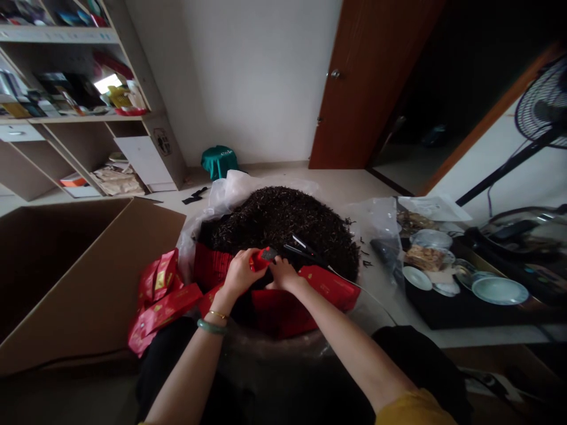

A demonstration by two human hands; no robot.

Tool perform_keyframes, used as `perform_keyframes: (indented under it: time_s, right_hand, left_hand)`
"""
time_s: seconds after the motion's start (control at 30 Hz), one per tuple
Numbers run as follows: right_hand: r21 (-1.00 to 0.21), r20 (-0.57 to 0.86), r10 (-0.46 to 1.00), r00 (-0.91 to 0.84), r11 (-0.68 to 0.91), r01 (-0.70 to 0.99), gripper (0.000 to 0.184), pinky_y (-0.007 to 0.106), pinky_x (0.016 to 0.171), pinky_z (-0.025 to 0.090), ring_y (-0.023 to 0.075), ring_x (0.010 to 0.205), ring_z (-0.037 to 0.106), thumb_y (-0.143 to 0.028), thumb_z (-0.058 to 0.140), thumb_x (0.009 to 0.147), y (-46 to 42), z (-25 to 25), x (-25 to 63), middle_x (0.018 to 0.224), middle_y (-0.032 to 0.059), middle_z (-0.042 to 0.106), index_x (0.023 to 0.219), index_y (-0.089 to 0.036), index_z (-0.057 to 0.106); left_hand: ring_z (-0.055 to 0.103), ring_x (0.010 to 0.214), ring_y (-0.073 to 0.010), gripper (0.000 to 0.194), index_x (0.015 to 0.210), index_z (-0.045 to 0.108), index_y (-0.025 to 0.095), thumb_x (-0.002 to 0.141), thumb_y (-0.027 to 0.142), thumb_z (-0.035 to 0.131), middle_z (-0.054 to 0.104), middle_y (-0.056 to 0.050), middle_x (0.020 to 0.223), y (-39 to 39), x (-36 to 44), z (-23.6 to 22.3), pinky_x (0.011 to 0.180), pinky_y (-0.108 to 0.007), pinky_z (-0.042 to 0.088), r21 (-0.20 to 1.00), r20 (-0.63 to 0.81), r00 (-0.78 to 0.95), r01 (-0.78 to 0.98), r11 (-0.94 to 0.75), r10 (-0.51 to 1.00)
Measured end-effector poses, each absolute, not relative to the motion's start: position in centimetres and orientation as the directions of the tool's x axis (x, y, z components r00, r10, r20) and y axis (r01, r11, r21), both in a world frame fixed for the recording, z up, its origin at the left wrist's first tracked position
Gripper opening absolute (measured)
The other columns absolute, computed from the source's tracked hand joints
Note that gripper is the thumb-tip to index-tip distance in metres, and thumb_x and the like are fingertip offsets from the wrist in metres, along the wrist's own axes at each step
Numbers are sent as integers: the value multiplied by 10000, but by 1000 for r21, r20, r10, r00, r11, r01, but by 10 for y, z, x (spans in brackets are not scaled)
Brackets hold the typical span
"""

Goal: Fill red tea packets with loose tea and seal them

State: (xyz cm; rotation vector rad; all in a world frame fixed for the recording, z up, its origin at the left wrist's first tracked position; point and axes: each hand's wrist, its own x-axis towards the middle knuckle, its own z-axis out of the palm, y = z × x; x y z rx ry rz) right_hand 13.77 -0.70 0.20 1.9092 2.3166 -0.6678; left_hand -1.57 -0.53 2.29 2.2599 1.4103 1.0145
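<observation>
My left hand is closed around a small red packet, which has a dark grey patch at its upper right end. On the other side, my right hand has its fingers curled against that same end. Both hands are over a large heap of dark, dried tea-like leaves in a clear plastic bag. A black hair straightener with a pale cord lies on the leaves, its arms apart. Red packets stand in a row left of my hands, and a larger red bag lies beneath my right forearm.
An open cardboard box stands at the left, with red pouches beside it. To the right, a low table holds small dishes and a bagged brown item. A teal stool and an open door are behind.
</observation>
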Motion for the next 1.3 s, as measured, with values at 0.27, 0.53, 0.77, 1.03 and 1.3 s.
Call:
perform_keyframes:
  time_s: [0.27, 0.53, 0.77, 1.03, 1.3]
  right_hand:
    - [-346, -371, 809, -456, 336, 876, 904, 537, 967, 398, 408, 1315, 250, -362, 763, 595, 5, 6, 124, 1462, 151, 269, 1391, -262, 346]
    - [-116, -459, 804, -377, 366, 923, 732, 527, 895, 451, 383, 1267, 353, -260, 768, 628, -2, -1, 138, 1401, 100, 336, 1284, -383, 468]
    - [-216, -417, 836, -357, 291, 932, 599, 451, 846, 478, 360, 1153, 496, -168, 745, 604, -7, 0, 140, 1284, 124, 494, 1170, -297, 599]
    - [-471, -138, 932, -336, 237, 850, 374, 263, 793, 458, 183, 936, 608, -180, 627, 670, 4, 20, 178, 1020, 29, 660, 1044, -195, 619]
    - [-823, 224, 968, -113, 250, 510, 189, 273, 780, 428, 158, 799, 568, -240, 618, 631, 15, 80, 188, 826, -21, 640, 812, -187, 607]
  left_hand:
    - [619, 824, -182, 366, 1021, 607, 198, 664, 211, 690, 661, -37, 924, -5, -16, 23, 733, -293, 532, 591, 410, 270, 650, -479, 871]
    - [620, 809, -179, 403, 1019, 614, 209, 632, 219, 725, 662, -31, 900, -2, -16, 17, 706, -290, 538, 602, 426, 266, 630, -490, 865]
    - [624, 786, -170, 434, 1037, 606, 213, 626, 249, 739, 664, -24, 889, 2, -15, 4, 692, -286, 541, 626, 423, 251, 613, -482, 870]
    - [626, 806, -178, 485, 1072, 581, 203, 617, 258, 741, 661, -36, 918, 4, -12, 1, 704, -292, 527, 668, 369, 192, 626, -403, 910]
    - [619, 793, -173, 472, 1061, 568, 191, 621, 259, 726, 660, -39, 914, 4, -10, 0, 677, -266, 506, 643, 343, 195, 665, -381, 919]
